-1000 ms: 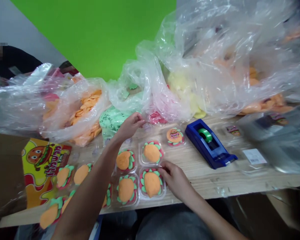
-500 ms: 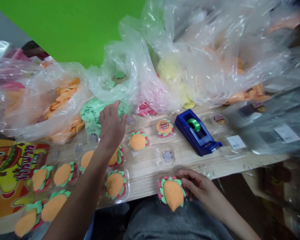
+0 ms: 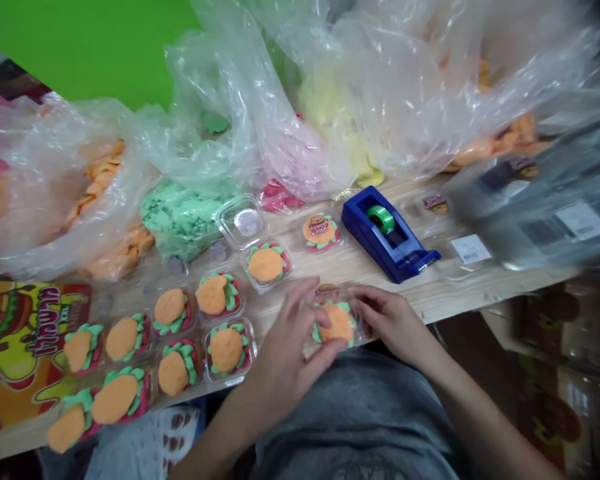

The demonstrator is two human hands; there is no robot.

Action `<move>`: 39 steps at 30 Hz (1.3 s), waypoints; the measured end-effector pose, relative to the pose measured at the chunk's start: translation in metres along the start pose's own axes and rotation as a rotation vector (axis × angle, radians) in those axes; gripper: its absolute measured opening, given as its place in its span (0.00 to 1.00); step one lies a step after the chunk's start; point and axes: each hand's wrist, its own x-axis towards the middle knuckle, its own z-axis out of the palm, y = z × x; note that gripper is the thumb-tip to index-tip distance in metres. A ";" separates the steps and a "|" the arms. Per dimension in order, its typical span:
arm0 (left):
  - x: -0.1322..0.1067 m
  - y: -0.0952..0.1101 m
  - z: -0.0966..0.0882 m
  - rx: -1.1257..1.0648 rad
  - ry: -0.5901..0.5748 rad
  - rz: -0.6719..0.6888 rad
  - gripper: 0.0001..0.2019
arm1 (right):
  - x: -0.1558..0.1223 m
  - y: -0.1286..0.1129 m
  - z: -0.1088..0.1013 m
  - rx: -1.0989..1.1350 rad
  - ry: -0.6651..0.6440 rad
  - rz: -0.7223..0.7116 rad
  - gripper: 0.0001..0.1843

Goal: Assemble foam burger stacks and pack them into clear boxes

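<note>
A clear plastic box holding a soft burger with an orange bun (image 3: 339,323), green frill and red layer is at the table's front edge. My right hand (image 3: 387,320) grips its right side between thumb and fingers. From the left, my left hand (image 3: 287,343) spans the box, its thumb at the near side and its fingers at the far side by the lid sticker (image 3: 326,291); it is slightly blurred. To the left sits another boxed burger (image 3: 226,349) with its lid off the top. Behind them is a stickered burger box (image 3: 320,230).
A blue tape dispenser (image 3: 387,233) with green tape stands right of centre. Plastic bags of orange pieces (image 3: 103,177), green pieces (image 3: 185,213) and pink pieces (image 3: 300,157) line the back. An open clear lid (image 3: 245,223) and several boxed burgers (image 3: 123,339) lie left. A printed card (image 3: 15,340) is far left.
My left hand has come back from the green pieces to the box at my front. The box has moved up from my lap onto the table edge with my right hand still on it.
</note>
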 end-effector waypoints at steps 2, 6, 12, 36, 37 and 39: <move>-0.022 -0.002 0.020 0.001 0.027 0.065 0.08 | 0.005 0.001 -0.001 0.015 0.029 -0.017 0.12; -0.048 -0.014 0.059 0.042 0.177 0.096 0.12 | 0.000 0.012 -0.002 0.032 0.054 -0.056 0.14; -0.037 -0.014 0.053 -0.133 0.285 -0.003 0.27 | -0.029 0.031 0.004 -0.035 0.046 -0.184 0.16; -0.023 -0.026 0.049 -0.428 0.284 -0.283 0.26 | -0.025 0.032 0.017 -0.226 0.105 -0.342 0.25; -0.022 -0.026 0.049 -0.475 0.342 -0.324 0.24 | -0.024 0.032 0.017 -0.258 0.107 -0.357 0.26; -0.022 -0.026 0.047 -0.432 0.511 -0.354 0.20 | -0.023 0.034 0.017 -0.296 0.108 -0.366 0.28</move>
